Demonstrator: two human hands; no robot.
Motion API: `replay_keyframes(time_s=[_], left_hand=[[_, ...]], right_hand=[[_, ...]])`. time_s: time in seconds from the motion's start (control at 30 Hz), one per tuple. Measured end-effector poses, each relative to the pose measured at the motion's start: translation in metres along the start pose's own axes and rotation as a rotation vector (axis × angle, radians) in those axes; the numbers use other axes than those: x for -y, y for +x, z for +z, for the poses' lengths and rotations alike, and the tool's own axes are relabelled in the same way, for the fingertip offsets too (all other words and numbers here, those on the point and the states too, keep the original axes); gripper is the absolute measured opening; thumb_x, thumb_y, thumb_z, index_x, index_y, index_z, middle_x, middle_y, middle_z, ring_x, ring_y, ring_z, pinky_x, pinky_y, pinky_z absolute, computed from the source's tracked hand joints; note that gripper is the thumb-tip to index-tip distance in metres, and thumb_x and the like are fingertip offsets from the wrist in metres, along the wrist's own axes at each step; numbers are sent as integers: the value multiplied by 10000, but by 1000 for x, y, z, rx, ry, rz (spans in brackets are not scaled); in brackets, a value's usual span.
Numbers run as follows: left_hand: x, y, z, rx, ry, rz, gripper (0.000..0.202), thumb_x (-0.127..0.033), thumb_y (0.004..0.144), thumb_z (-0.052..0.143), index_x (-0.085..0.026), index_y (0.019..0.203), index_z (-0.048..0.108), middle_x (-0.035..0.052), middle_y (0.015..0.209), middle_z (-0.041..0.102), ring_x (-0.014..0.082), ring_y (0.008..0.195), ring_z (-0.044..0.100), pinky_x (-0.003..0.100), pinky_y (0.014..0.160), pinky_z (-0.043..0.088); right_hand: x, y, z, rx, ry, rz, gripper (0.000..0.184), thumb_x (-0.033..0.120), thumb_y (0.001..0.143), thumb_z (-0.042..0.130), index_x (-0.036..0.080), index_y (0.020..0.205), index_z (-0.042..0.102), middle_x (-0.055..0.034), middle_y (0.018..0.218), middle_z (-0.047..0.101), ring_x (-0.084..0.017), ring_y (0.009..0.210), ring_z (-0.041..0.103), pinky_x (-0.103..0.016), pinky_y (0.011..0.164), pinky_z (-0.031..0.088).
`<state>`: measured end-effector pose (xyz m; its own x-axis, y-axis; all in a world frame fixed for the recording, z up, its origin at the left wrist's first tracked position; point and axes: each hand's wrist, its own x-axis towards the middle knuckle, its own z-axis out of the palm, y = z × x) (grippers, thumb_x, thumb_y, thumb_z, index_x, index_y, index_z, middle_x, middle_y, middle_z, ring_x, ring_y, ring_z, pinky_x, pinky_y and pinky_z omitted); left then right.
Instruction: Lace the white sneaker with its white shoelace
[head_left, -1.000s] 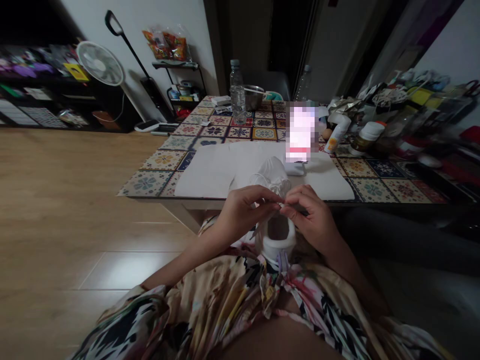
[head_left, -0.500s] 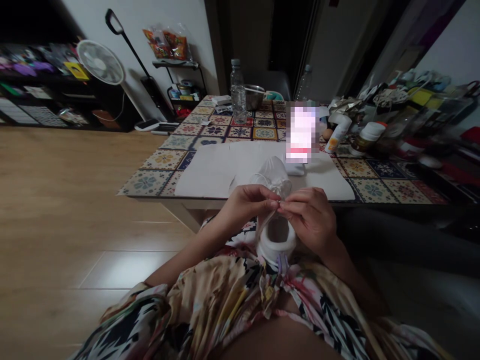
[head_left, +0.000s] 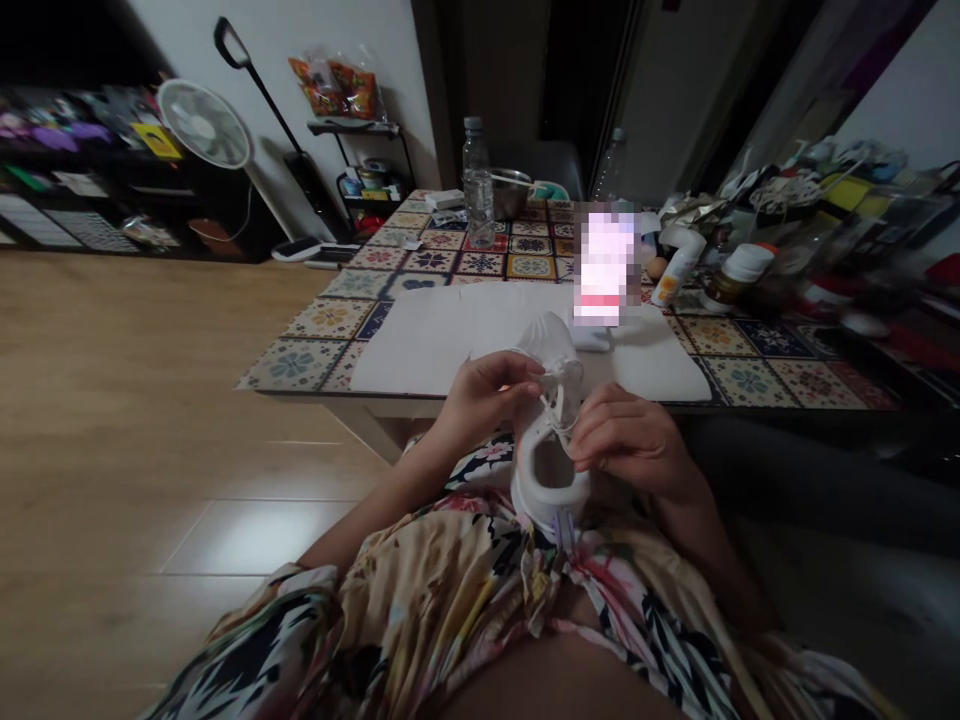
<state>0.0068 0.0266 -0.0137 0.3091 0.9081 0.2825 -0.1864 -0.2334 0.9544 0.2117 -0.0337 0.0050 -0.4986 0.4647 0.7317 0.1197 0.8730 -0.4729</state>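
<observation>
A white sneaker [head_left: 546,488] rests on my lap with its heel toward me and its toe reaching the table edge. My left hand [head_left: 487,392] grips the shoe's left side near the eyelets, fingers curled. My right hand [head_left: 624,442] is closed in a pinch on the white shoelace [head_left: 556,410] over the shoe's opening. The lace runs slack between my two hands.
A low tiled table [head_left: 322,325] stands ahead with a white mat [head_left: 420,340] on it. A water bottle [head_left: 477,195], a metal bowl [head_left: 510,190] and jars and clutter [head_left: 739,275] sit farther back and right. A fan [head_left: 204,125] stands on the wooden floor at left.
My hands were pinched together above the shoe; now they have drawn apart. The left moved up to the shoe's side, the right dropped lower with the lace.
</observation>
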Motion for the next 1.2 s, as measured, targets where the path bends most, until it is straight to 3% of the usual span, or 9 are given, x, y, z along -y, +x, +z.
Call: replay_keyframes(time_s=[0.2, 0.3, 0.4, 0.5, 0.67, 0.93, 1.0, 1.13, 1.2], left_hand=[[-2, -1, -6, 25, 90, 24, 206, -256, 702, 784, -142, 833, 673, 6, 698, 660, 102, 630, 587, 206, 605, 472], [-6, -4, -8, 53, 183, 61, 173, -264, 745, 751, -144, 826, 657, 23, 756, 664, 121, 683, 598, 226, 643, 475], [-10, -9, -11, 38, 312, 178, 143, -248, 772, 735, -149, 776, 632, 19, 759, 625, 130, 709, 573, 236, 657, 450], [-12, -15, -13, 119, 392, 278, 150, -240, 794, 735, -152, 752, 621, 17, 773, 593, 137, 746, 552, 246, 698, 437], [-18, -22, -12, 338, 445, 252, 111, -249, 862, 684, -159, 905, 636, 44, 923, 589, 153, 841, 554, 264, 766, 452], [-23, -26, -6, 315, 454, 269, 53, -200, 866, 635, -152, 871, 613, 42, 913, 572, 147, 819, 555, 259, 747, 451], [-20, -28, -6, 299, 437, 263, 47, -196, 862, 622, -150, 867, 613, 42, 904, 570, 145, 799, 552, 257, 730, 454], [-15, -30, -5, 261, 433, 253, 46, -175, 842, 609, -149, 876, 625, 42, 891, 575, 144, 778, 549, 256, 716, 453], [-14, -30, -5, 255, 433, 257, 65, -170, 838, 608, -152, 895, 633, 46, 906, 581, 147, 792, 551, 259, 726, 451]], right_hand=[[1, 3, 3, 11, -39, 15, 89, 258, 914, 680, 209, 840, 681, -16, 785, 719, -168, 776, 650, -349, 774, 495], [3, 3, 4, -9, -26, 62, 156, 345, 946, 626, 214, 876, 675, -23, 812, 675, -166, 801, 634, -327, 765, 512], [2, 1, 6, -85, -80, 136, 266, 465, 968, 542, 231, 988, 666, -54, 947, 643, -184, 906, 625, -330, 805, 520], [0, 1, 9, -70, -254, 205, 256, 432, 994, 503, 232, 1089, 632, -82, 1064, 630, -210, 1020, 605, -362, 888, 495], [6, 6, 11, -20, -522, 201, 151, 294, 1001, 513, 202, 925, 606, -57, 944, 677, -212, 908, 588, -365, 829, 432], [14, 9, 17, 42, -694, 151, 214, 317, 1017, 481, 192, 875, 583, -58, 916, 680, -215, 882, 553, -374, 797, 361], [22, 10, 18, 31, -603, 125, 259, 337, 1032, 438, 197, 856, 567, -57, 892, 677, -211, 879, 561, -384, 807, 369], [48, 6, 13, 50, 131, -45, 333, 445, 1014, 466, 239, 755, 495, 25, 706, 648, -146, 702, 608, -322, 746, 471], [54, 1, 8, 61, 344, -68, 340, 469, 960, 572, 243, 715, 505, 48, 652, 647, -137, 654, 622, -307, 730, 494]])
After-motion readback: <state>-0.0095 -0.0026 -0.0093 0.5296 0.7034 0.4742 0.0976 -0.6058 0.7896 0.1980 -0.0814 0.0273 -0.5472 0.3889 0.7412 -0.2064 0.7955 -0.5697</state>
